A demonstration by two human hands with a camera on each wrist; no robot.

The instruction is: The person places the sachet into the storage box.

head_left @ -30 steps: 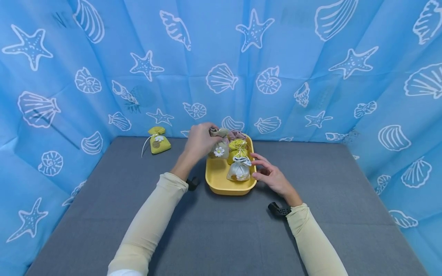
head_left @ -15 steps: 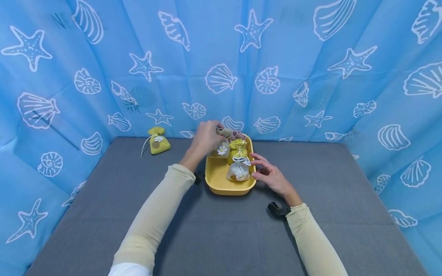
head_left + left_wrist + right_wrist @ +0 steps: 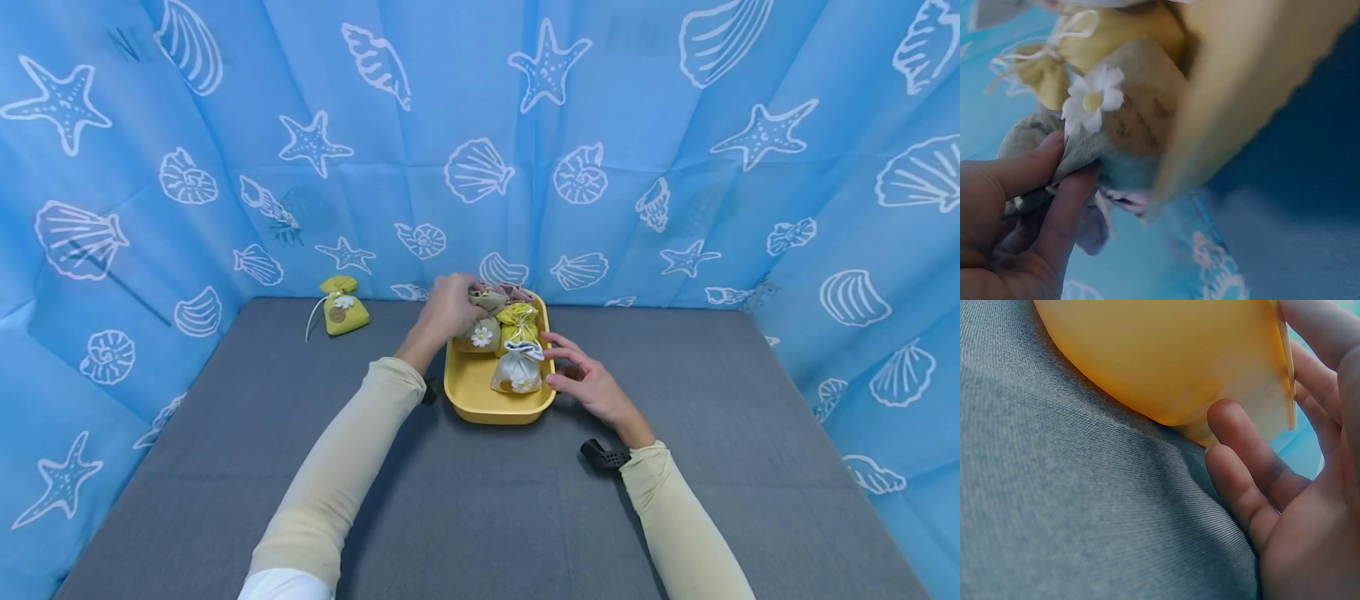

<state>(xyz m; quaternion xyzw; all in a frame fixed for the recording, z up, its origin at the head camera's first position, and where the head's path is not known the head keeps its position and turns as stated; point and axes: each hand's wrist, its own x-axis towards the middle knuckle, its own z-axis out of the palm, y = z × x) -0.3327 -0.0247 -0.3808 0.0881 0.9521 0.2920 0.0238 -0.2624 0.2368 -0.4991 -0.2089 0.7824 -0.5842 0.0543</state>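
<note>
In the head view a yellow tray (image 3: 468, 392) holds several small drawstring pouches. My left hand (image 3: 448, 308) pinches the gathered neck of a grey-green pouch (image 3: 1141, 125) with a white daisy and a brown round label, at the tray's back left. Thumb and finger on its cloth show in the left wrist view. Beside it in the tray are a yellow pouch (image 3: 517, 321) and a whitish pouch (image 3: 519, 371). A mauve pouch (image 3: 517, 292) is partly hidden behind them. My right hand (image 3: 592, 387) rests at the tray's right rim, fingers loosely bent and touching its side.
Another yellow pouch (image 3: 345, 312) with a white cord lies at the back left of the grey-covered table (image 3: 480, 500). A blue curtain (image 3: 480, 100) with white shell and starfish prints hangs behind and at both sides.
My left hand has moved right, then down, with the grey-green pouch, which now sits lower in the tray against the others. My right hand has stayed at the rim.
</note>
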